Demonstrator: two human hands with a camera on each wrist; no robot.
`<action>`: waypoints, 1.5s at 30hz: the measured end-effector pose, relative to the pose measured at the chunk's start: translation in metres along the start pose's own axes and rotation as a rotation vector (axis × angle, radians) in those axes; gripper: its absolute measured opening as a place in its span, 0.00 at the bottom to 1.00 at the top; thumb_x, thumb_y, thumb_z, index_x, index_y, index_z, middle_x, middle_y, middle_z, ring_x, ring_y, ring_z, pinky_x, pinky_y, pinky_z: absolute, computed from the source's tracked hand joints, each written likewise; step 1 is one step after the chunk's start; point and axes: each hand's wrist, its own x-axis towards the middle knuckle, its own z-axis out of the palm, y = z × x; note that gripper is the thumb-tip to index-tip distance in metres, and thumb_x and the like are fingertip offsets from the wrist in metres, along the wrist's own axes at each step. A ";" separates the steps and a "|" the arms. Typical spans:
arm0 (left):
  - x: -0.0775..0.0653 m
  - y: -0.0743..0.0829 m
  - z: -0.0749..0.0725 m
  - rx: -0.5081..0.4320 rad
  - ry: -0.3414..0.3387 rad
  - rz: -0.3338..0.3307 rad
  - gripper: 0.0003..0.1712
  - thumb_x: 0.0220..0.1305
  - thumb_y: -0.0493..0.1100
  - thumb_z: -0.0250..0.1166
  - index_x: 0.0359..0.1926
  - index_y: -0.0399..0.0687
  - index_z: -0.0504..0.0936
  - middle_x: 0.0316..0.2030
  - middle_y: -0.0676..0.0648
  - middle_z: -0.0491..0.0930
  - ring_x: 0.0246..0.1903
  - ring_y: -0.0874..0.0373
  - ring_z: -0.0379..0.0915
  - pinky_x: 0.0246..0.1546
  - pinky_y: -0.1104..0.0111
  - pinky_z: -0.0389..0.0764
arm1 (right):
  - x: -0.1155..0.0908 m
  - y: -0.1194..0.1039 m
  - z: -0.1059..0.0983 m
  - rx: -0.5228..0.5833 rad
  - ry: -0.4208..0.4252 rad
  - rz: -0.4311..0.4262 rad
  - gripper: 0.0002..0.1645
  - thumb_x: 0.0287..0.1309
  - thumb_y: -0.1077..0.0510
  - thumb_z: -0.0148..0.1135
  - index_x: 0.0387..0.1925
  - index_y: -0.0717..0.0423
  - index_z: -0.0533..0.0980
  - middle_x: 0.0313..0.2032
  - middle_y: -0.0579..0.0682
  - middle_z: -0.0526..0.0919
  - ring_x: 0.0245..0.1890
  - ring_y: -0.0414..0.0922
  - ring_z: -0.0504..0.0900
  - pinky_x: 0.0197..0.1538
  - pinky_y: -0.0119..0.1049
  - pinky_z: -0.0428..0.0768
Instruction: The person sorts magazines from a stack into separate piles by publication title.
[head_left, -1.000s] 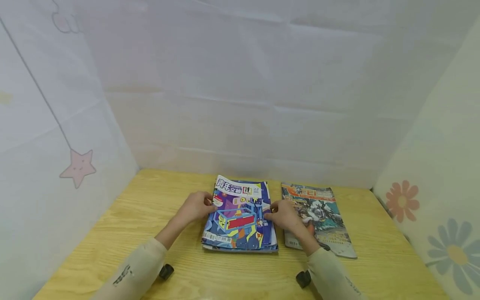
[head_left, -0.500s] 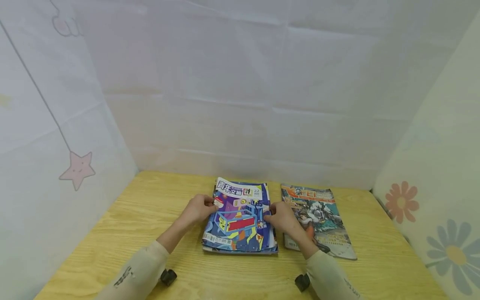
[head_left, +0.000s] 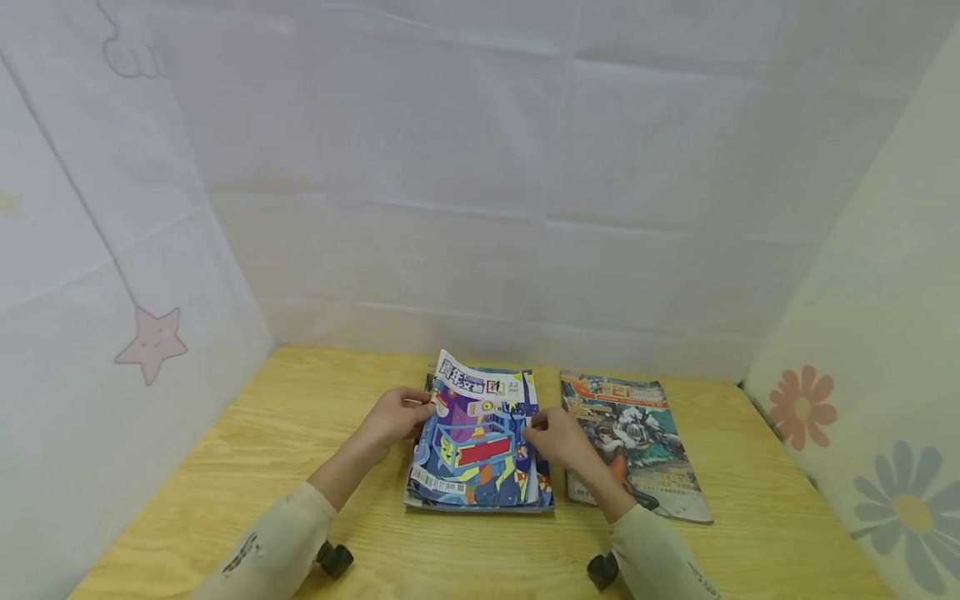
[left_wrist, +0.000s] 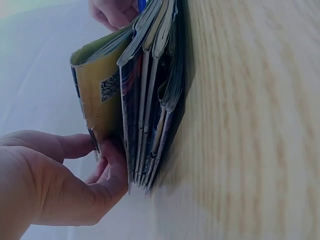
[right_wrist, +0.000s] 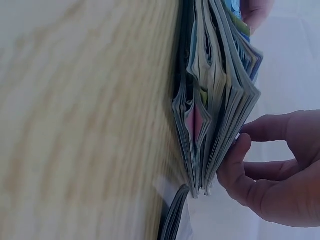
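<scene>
A magazine (head_left: 476,450) with a purple and blue cover lies on top of a magazine pile (left_wrist: 145,115) in the middle of the wooden table. My left hand (head_left: 396,417) pinches its left edge between thumb and fingers. In the left wrist view its spine side stands up off the pile, leaving a gap beneath. At the opposite edge, my right hand (head_left: 558,437) pinches with thumb and index finger. The right wrist view shows these fingertips (right_wrist: 240,150) right at the pile's upper page edges. The magazine's upper left corner curls upward.
To the right of the pile lies another magazine (head_left: 637,433) with a teal and orange cover, partly under my right forearm. White sheeting (head_left: 480,250) encloses the table at the back and both sides. Small black devices (head_left: 333,560) sit at my sleeves.
The top magazine has risen slightly on its left side and shifted a little rightward over the pile, its upper left corner curling more. Both hands have kept their holds at its edges.
</scene>
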 end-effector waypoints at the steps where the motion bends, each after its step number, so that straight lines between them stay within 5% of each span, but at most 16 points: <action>1: 0.000 -0.001 0.000 -0.011 0.003 -0.005 0.24 0.70 0.38 0.66 0.61 0.28 0.74 0.46 0.36 0.82 0.38 0.49 0.83 0.38 0.59 0.84 | -0.001 -0.001 0.000 0.014 -0.006 0.001 0.18 0.69 0.59 0.62 0.52 0.71 0.79 0.34 0.54 0.81 0.28 0.43 0.77 0.33 0.42 0.78; 4: -0.001 -0.002 0.000 -0.026 0.001 -0.022 0.28 0.69 0.38 0.67 0.64 0.28 0.72 0.48 0.36 0.82 0.40 0.50 0.82 0.38 0.60 0.85 | -0.001 -0.001 0.001 0.063 -0.029 0.002 0.20 0.69 0.59 0.63 0.55 0.71 0.78 0.35 0.57 0.83 0.31 0.45 0.80 0.39 0.46 0.80; 11: 0.000 0.002 -0.001 -0.075 -0.048 0.027 0.30 0.68 0.36 0.66 0.67 0.27 0.70 0.52 0.35 0.81 0.42 0.49 0.83 0.39 0.58 0.85 | -0.001 0.001 0.002 0.148 -0.062 -0.010 0.12 0.71 0.59 0.60 0.40 0.67 0.80 0.20 0.55 0.76 0.21 0.47 0.73 0.31 0.42 0.72; 20: 0.000 0.017 -0.013 -0.140 -0.167 0.123 0.28 0.71 0.37 0.65 0.68 0.34 0.71 0.58 0.35 0.77 0.47 0.46 0.81 0.47 0.53 0.83 | 0.008 0.008 0.004 0.244 -0.006 0.055 0.36 0.71 0.49 0.63 0.67 0.72 0.68 0.37 0.55 0.83 0.30 0.50 0.83 0.38 0.44 0.83; 25: -0.001 0.025 -0.021 -0.150 -0.230 0.152 0.31 0.72 0.39 0.64 0.71 0.35 0.68 0.61 0.35 0.75 0.50 0.45 0.80 0.49 0.53 0.82 | 0.014 0.010 0.002 0.287 -0.013 0.053 0.25 0.71 0.45 0.63 0.54 0.63 0.79 0.32 0.55 0.83 0.28 0.51 0.81 0.34 0.45 0.81; 30: 0.000 0.020 -0.028 -0.174 -0.217 0.128 0.30 0.74 0.40 0.63 0.72 0.39 0.67 0.61 0.36 0.75 0.49 0.45 0.80 0.49 0.54 0.82 | 0.017 0.008 -0.001 0.286 -0.024 -0.036 0.16 0.74 0.48 0.59 0.39 0.58 0.81 0.31 0.60 0.81 0.30 0.60 0.78 0.31 0.47 0.77; 35: 0.001 0.012 -0.046 -0.224 -0.222 0.107 0.34 0.74 0.42 0.63 0.76 0.39 0.62 0.65 0.36 0.73 0.52 0.47 0.79 0.51 0.54 0.81 | 0.025 -0.005 0.000 0.374 -0.055 -0.052 0.14 0.73 0.53 0.60 0.38 0.62 0.79 0.33 0.58 0.80 0.34 0.57 0.80 0.38 0.49 0.82; 40: 0.002 0.005 -0.072 -0.256 -0.220 0.085 0.37 0.75 0.44 0.62 0.77 0.40 0.59 0.62 0.40 0.77 0.52 0.50 0.78 0.50 0.57 0.80 | 0.033 -0.017 0.001 0.603 -0.170 -0.047 0.16 0.70 0.54 0.65 0.47 0.65 0.79 0.39 0.57 0.81 0.34 0.49 0.82 0.51 0.55 0.81; 45: 0.007 -0.001 -0.099 -0.302 -0.219 0.063 0.36 0.77 0.46 0.60 0.77 0.37 0.60 0.54 0.46 0.82 0.51 0.52 0.79 0.49 0.59 0.80 | 0.043 -0.023 0.009 0.813 -0.287 -0.092 0.14 0.70 0.55 0.65 0.44 0.64 0.77 0.37 0.56 0.80 0.33 0.49 0.82 0.50 0.54 0.80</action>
